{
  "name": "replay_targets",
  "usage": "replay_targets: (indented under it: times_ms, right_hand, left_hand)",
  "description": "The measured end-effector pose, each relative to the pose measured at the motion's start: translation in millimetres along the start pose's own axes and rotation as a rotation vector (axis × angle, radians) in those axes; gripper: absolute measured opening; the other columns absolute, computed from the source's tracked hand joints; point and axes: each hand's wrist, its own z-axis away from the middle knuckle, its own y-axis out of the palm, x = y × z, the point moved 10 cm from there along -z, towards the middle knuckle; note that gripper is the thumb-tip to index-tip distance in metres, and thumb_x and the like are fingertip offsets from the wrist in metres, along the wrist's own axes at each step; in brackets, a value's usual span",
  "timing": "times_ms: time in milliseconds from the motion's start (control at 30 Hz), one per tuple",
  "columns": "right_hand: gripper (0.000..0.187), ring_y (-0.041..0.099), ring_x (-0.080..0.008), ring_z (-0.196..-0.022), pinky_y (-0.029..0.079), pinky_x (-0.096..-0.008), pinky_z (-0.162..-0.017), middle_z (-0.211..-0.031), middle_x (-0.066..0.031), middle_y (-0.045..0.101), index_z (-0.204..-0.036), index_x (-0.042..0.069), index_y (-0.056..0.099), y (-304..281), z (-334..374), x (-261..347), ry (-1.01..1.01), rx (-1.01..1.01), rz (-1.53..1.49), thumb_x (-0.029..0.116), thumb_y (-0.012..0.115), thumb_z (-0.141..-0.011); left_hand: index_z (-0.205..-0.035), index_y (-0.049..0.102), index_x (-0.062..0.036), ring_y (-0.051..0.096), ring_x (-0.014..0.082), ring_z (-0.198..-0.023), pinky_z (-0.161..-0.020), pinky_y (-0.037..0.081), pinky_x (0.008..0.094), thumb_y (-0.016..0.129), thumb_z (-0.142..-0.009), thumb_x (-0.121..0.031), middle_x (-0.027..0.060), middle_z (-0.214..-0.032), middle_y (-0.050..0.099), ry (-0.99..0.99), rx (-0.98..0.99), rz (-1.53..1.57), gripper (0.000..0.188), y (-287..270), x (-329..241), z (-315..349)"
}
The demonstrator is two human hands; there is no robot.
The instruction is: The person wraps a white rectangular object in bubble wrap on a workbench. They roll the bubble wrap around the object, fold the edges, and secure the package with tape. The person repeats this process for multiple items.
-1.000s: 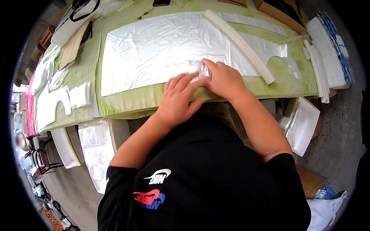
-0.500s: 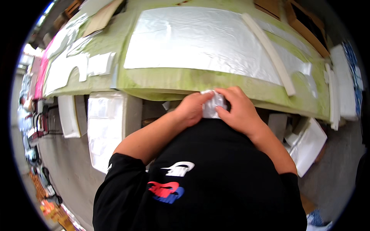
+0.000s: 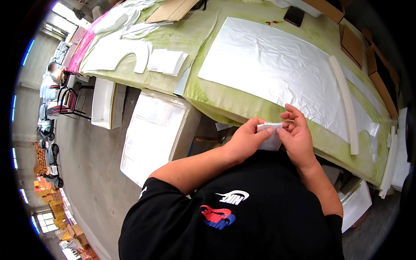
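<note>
A small, pale, semi-clear plastic packet (image 3: 269,144) is between my hands, just in front of my black shirt and beside the table's near edge. My left hand (image 3: 248,141) is closed, its thumb pressing on the packet's upper left edge. At the upper right corner, my right hand (image 3: 299,139) pinches the same packet with thumb and forefinger; its other fingers are raised and loosely curled. Beyond them a large silvery-white sheet (image 3: 268,65) lies wrinkled on the green-covered table (image 3: 197,93). What the packet contains cannot be made out.
A long white strip (image 3: 344,104) lies across the sheet's right side. White cut pieces (image 3: 167,61) lie at the left. A dark phone (image 3: 294,16) sits at the back, cardboard boxes (image 3: 381,78) at the right. Below the table edge stands a white-topped bin (image 3: 149,134).
My view has turned, so the table now slants down to the right. My right hand's outer fingers have lifted off the packet, and both thumbs now meet near its upper edge.
</note>
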Motion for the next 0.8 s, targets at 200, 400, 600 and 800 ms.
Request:
replay_targets:
  times_ms: [200,400,600,800]
  right_hand:
    - [0.042,0.055,-0.0071,-0.096,0.048,-0.0221,-0.085,-0.113,-0.0012,0.056,-0.136,0.006,0.057,2.8,-19.2,13.9,-0.160,-0.023,0.047,-0.007,0.060,-0.097]
    - [0.033,0.056,-0.0102,-0.094,0.049,-0.0240,-0.085,-0.109,-0.0032,0.058,-0.125,0.004,0.062,-14.1,-16.9,-7.0,-0.208,-0.062,0.273,-0.008,0.060,-0.094]
    - [0.030,0.058,-0.0156,-0.087,0.050,-0.0272,-0.079,-0.107,-0.0083,0.060,-0.117,0.002,0.064,4.8,-18.5,15.9,-0.372,-0.024,0.497,-0.008,0.063,-0.089]
    - [0.029,0.057,-0.0161,-0.082,0.049,-0.0280,-0.075,-0.104,-0.0085,0.061,-0.114,0.002,0.064,6.1,-18.8,20.5,-0.400,-0.026,0.532,-0.008,0.065,-0.087]
  left_hand:
    - [-0.113,0.063,-0.0089,0.066,0.0135,-0.089,-0.080,0.056,0.0321,0.068,-0.102,-0.017,0.0043,-0.099,0.069,-0.011,-0.191,0.085,0.015,-72.3,-38.7,-2.3]
    - [-0.127,0.061,-0.0035,0.068,0.0147,-0.100,-0.092,0.055,0.0298,0.071,-0.101,-0.020,0.0057,-0.112,0.071,0.476,-0.520,-0.281,0.032,-256.3,-223.2,21.3]
    - [-0.131,0.062,-0.0024,0.066,0.0119,-0.094,-0.084,0.051,0.0262,0.071,-0.101,-0.026,0.0032,-0.111,0.071,0.295,-0.659,-0.488,0.040,-378.3,-297.8,3.8]
    - [-0.150,0.054,-0.0069,0.064,0.0175,-0.105,-0.092,0.050,0.0326,0.068,-0.099,-0.037,0.0079,-0.120,0.070,0.080,-0.769,-0.928,0.061,-415.3,-276.8,-45.9]
